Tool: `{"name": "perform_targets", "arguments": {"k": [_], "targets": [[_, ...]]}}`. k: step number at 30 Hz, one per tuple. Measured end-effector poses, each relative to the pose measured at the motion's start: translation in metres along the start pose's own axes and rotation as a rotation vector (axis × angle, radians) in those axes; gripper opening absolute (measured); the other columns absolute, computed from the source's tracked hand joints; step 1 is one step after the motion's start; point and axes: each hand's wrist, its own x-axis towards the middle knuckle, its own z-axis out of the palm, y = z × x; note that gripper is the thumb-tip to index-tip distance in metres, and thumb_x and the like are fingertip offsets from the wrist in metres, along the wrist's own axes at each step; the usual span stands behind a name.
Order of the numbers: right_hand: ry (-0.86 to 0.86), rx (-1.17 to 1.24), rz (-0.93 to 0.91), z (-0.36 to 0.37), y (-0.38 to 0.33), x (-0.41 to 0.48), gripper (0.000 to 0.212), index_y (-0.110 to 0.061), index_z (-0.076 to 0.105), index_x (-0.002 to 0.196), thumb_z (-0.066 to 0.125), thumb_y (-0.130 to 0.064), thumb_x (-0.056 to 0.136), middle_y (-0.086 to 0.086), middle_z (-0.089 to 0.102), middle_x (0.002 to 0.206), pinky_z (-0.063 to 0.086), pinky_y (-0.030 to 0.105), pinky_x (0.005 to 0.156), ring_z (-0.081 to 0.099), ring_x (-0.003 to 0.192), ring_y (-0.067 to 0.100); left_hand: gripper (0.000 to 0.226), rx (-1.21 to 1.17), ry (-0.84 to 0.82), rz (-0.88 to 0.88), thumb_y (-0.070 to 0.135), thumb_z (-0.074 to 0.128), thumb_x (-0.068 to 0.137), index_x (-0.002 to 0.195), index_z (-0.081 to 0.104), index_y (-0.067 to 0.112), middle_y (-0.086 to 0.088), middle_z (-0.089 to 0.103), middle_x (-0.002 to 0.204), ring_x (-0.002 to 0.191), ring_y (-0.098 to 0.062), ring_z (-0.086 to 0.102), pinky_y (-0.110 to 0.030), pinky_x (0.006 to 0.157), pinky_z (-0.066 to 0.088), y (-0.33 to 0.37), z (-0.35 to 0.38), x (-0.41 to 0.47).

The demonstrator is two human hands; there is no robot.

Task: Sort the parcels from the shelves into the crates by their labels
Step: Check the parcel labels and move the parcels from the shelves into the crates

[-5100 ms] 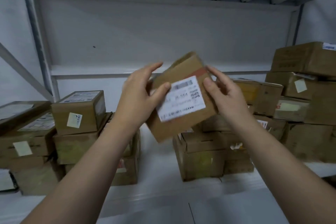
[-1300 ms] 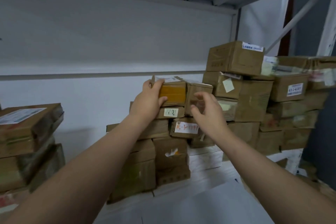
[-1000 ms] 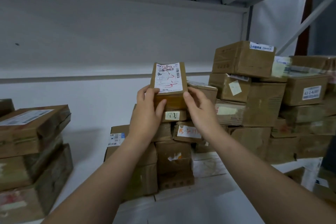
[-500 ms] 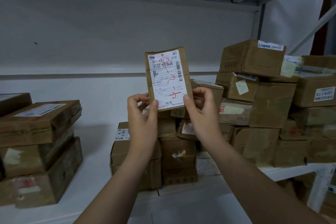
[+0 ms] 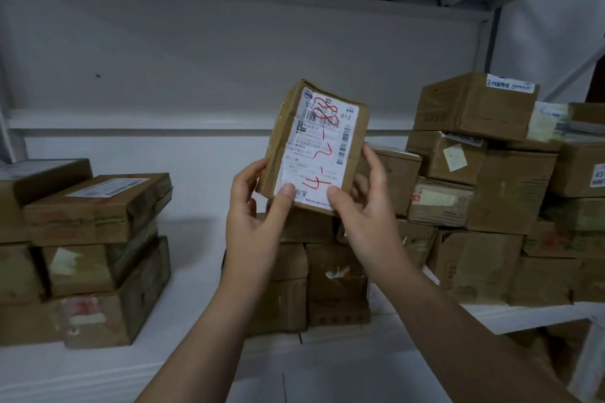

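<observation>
Head view: parcel (image 5: 278,147) is gripped at bottom edge by left hand (image 5: 252,222) and right hand (image 5: 365,209); label (image 5: 322,141) should be kept uncovered until read.

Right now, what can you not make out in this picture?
Head view.
Print on the label of the parcel: too small, blurred.
Parcel back: faces away; left hand, right hand cover its lower edge.
Sticker on far-right box: cut by frame edge.
The crates: out of view.
</observation>
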Motion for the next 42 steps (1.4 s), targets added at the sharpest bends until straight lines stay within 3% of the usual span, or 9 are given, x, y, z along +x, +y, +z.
{"name": "perform_targets", "arguments": {"k": [6,10,13,16,19,28,33,37,42], "targets": [[-0.025,0.034,0.009,0.039,0.003,-0.024,0.049,-0.043,0.038,0.126,0.061,-0.023,0.088,-0.016,0.057,0.126,0.053,0.021,0.087,0.058,0.116,0.004,0.046,0.041,0.01,-0.023,0.03,0.07,0.083,0.113,0.046,0.056,0.025,0.059,0.117,0.111,0.0,0.057,-0.009,0.079,0.048,0.007,-0.043,-0.031],[-0.079,0.064,0.041,0.082,0.015,-0.045,0.045,-0.046,0.042,0.12,0.063,-0.03,0.083,-0.029,0.058,0.117,0.051,0.024,0.093,0.055,0.116,-0.002,0.043,0.16,0.103,-0.057,0.037,0.062,0.081,0.11,0.045,0.064,0.015,0.06,0.122,0.111,-0.004,0.059,-0.014,0.082,0.049,0.007,-0.088,-0.05],[-0.157,0.13,0.096,0.117,0.026,-0.064,0.05,-0.049,0.041,0.121,0.063,-0.022,0.085,-0.034,0.058,0.117,0.049,0.015,0.087,0.055,0.115,-0.005,0.038,0.277,0.145,-0.092,0.043,0.061,0.088,0.114,0.043,0.064,0.007,0.059,0.127,0.114,-0.006,0.058,-0.025,0.089,0.051,0.006,-0.125,-0.062],[-0.198,0.157,0.201,0.149,0.039,-0.089,0.059,-0.048,0.039,0.128,0.064,-0.02,0.083,-0.02,0.058,0.129,0.049,0.031,0.098,0.053,0.122,0.004,0.041,0.47,0.141,-0.135,0.049,0.057,0.081,0.12,0.044,0.057,0.024,0.059,0.122,0.112,0.0,0.057,-0.028,0.091,0.049,0.003,-0.16,-0.074],[-0.158,0.104,0.28,0.168,0.051,-0.114,0.068,-0.037,0.034,0.14,0.063,-0.023,0.08,-0.013,0.052,0.137,0.045,0.042,0.103,0.049,0.127,0.006,0.057,0.625,0.102,-0.177,0.047,0.058,0.078,0.132,0.049,0.032,0.017,0.057,0.122,0.111,-0.002,0.056,-0.028,0.091,0.05,-0.005,-0.188,-0.086],[-0.032,0.065,0.332,0.179,0.08,-0.159,0.067,-0.041,0.03,0.138,0.065,-0.024,0.083,-0.013,0.051,0.138,0.049,0.017,0.09,0.051,0.124,0.002,0.067,0.828,-0.142,-0.216,0.057,0.053,0.078,0.138,0.043,0.03,0.013,0.048,0.125,0.111,0.005,0.045,-0.019,0.09,0.041,-0.024,-0.218,-0.105],[-0.045,-0.105,0.373,0.182,0.093,-0.153,0.056,-0.05,0.036,0.125,0.067,-0.024,0.087,-0.017,0.055,0.129,0.053,0.02,0.086,0.054,0.117,-0.002,0.055,1.016,-0.282,-0.12,0.036,0.06,0.086,0.136,0.045,0.02,0.001,0.045,0.135,0.101,-0.014,0.058,-0.029,0.074,0.052,-0.042,-0.225,-0.097],[-0.083,-0.456,0.303,0.183,0.105,-0.159,0.036,-0.025,0.052,0.122,0.065,-0.018,0.089,-0.004,0.057,0.122,0.053,0.023,0.087,0.058,0.11,0.01,0.039,1.304,-0.464,0.002,0.014,0.073,0.079,0.117,0.064,0.013,-0.011,0.06,0.118,0.089,-0.031,0.063,-0.039,0.063,0.055,-0.058,-0.23,-0.088],[-0.187,-1.006,0.021,0.197,0.107,-0.151,0.038,-0.008,0.066,0.116,0.073,-0.005,0.079,0.015,0.061,0.117,0.055,0.035,0.082,0.061,0.105,0.03,0.052,1.471,-0.45,0.246,0.002,0.084,0.049,0.098,0.072,0.013,-0.011,0.064,0.096,0.075,-0.031,0.051,-0.037,0.061,0.045,-0.068,-0.24,-0.07]]}}
